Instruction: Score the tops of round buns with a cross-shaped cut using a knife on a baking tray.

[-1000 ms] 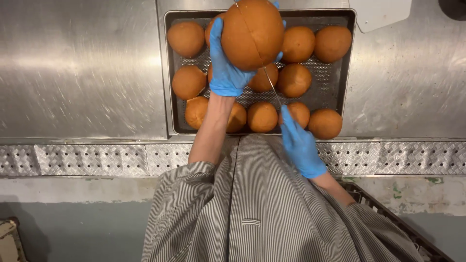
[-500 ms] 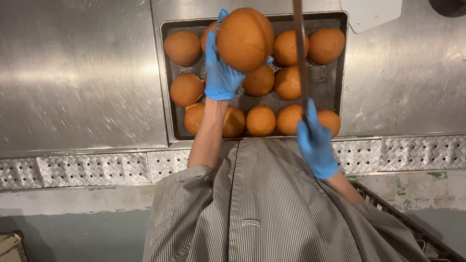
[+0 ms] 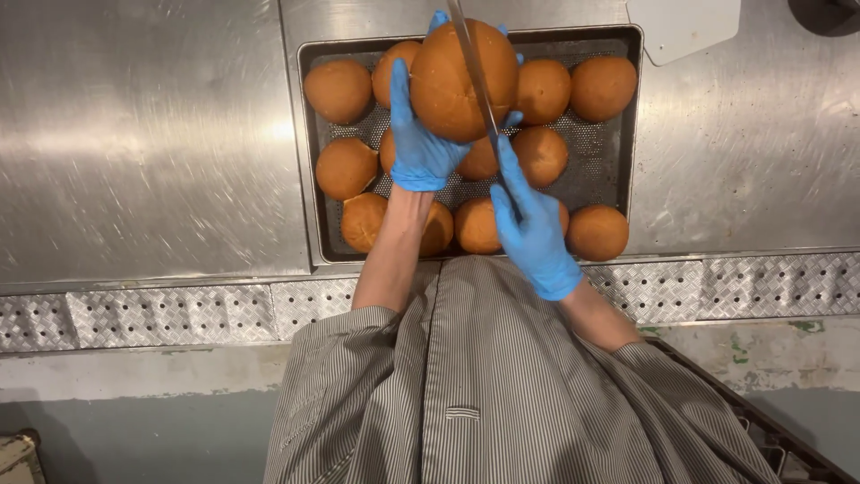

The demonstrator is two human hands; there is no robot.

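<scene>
One round brown bun (image 3: 457, 81), light, soft and easily crushed by the look of it, sits cupped from its sides in the left hand (image 3: 421, 143) above the perforated tray (image 3: 627, 170), while the right hand (image 3: 530, 229) has its grip closed on a long knife (image 3: 475, 76) laid across the crust

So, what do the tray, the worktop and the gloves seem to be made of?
Tray: probably dark metal, matte, with a perforated base of small holes. Worktop: looks like brushed stainless steel, with soft glare and fine scratches. Gloves on the left hand and right hand: thin blue rubbery material, likely nitrile, though latex or vinyl cannot be excluded; they fit tightly and wrinkle.
</scene>
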